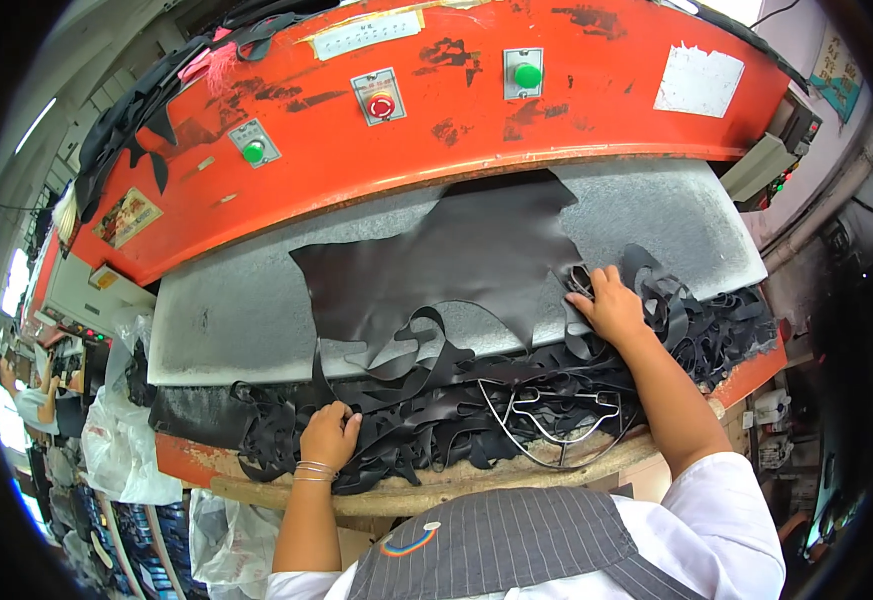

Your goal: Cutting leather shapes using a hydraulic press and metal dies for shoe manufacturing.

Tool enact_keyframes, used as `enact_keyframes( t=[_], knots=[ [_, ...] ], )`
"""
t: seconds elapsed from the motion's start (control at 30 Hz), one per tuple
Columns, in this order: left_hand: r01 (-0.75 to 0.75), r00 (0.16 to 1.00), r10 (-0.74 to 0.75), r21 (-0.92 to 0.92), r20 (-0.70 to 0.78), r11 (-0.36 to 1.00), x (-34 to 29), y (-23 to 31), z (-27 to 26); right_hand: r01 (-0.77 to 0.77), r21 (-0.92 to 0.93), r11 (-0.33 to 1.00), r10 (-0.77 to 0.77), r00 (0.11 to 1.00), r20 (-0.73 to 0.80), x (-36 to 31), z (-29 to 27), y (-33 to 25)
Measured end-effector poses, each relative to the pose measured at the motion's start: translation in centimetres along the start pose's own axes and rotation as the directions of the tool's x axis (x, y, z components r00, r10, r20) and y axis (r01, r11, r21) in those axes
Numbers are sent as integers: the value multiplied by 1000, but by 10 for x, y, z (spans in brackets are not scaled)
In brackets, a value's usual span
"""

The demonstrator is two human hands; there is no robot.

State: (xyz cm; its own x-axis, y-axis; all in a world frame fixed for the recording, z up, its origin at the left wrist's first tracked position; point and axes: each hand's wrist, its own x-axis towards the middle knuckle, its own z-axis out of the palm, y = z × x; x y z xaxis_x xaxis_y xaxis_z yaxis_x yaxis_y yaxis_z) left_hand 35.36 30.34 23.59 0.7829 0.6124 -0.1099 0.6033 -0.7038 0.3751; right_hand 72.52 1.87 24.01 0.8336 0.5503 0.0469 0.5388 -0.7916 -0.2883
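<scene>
Dark leather sheet (436,265) lies smooth, ragged-edged; the right hand (611,305) touches its right edge, left hand (331,437) curls near scraps (416,430); I can't tell either grip.

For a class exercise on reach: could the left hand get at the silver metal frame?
Probably yes: the metal frame lies atop loose dark strips, and only those strips separate it from the left hand.

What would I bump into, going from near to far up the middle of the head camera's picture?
Striped apron → pile of black scraps → big dark sheet → red machine front.
</scene>
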Motion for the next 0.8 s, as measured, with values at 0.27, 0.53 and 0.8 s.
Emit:
enact_keyframes(
  t=[0.27,0.53,0.8],
  knots=[
    [-84,976,44,-185,-212,979,5,7,-34,600,103,794,-581,797,-163,-83,-51,-51],
    [-291,926,282,3,-252,957,101,42,24,708,224,669,-742,649,167,-161,-6,-120],
    [-638,749,637,-61,181,768,85,53,34,445,-64,893,-404,857,319,-172,-36,-82]
  ],
)
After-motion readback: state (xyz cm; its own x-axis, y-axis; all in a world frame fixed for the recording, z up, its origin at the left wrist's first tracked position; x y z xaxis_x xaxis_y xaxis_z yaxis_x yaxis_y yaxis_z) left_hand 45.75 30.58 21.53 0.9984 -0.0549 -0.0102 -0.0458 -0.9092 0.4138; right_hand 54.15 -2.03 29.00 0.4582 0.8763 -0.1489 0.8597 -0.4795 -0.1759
